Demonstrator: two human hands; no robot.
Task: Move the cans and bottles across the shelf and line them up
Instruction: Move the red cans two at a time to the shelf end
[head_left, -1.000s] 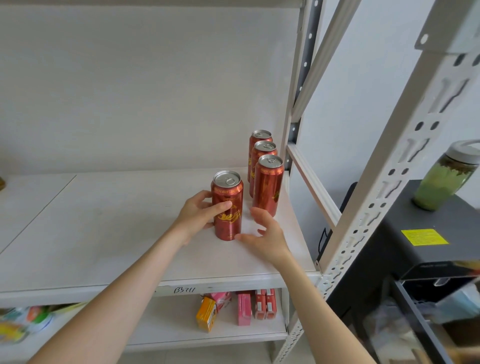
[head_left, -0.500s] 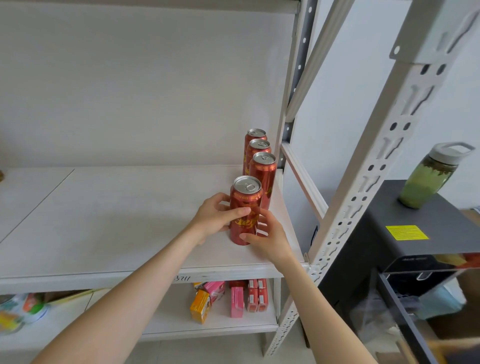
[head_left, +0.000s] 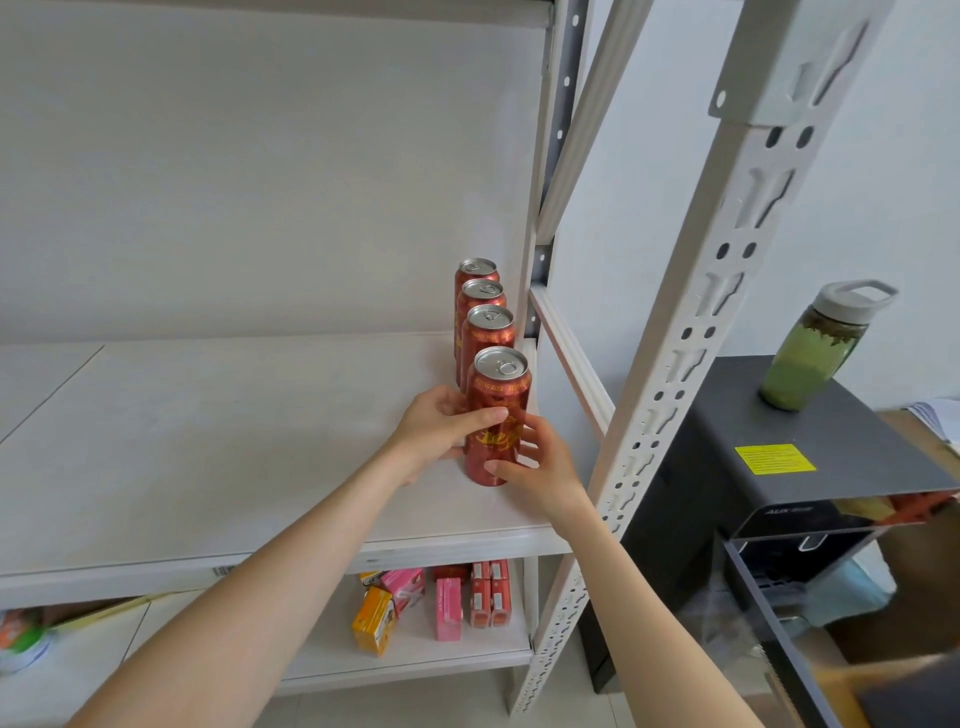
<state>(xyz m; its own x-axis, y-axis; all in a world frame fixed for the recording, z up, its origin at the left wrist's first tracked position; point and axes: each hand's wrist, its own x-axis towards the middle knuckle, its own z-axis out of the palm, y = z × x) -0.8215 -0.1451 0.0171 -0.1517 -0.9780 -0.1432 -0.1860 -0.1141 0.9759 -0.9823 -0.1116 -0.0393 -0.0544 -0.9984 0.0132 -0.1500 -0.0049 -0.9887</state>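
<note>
Several red beer cans stand in a row along the right end of the white shelf (head_left: 208, 426). The front can (head_left: 497, 400) stands upright, in line with the three cans behind it (head_left: 487, 338). My left hand (head_left: 441, 428) wraps its left side with the thumb across the front. My right hand (head_left: 540, 462) touches its lower right side with the fingers spread against it. No bottles stand on this shelf.
A perforated white upright (head_left: 691, 332) stands just right of my right hand. The shelf below holds small pink and orange boxes (head_left: 431, 603). A green-filled bottle (head_left: 815, 348) stands on a dark appliance (head_left: 810, 457) to the right.
Both hands slid the front can to the right and back, from left of the row into line in front of the three other cans. The view shifted slightly right.
</note>
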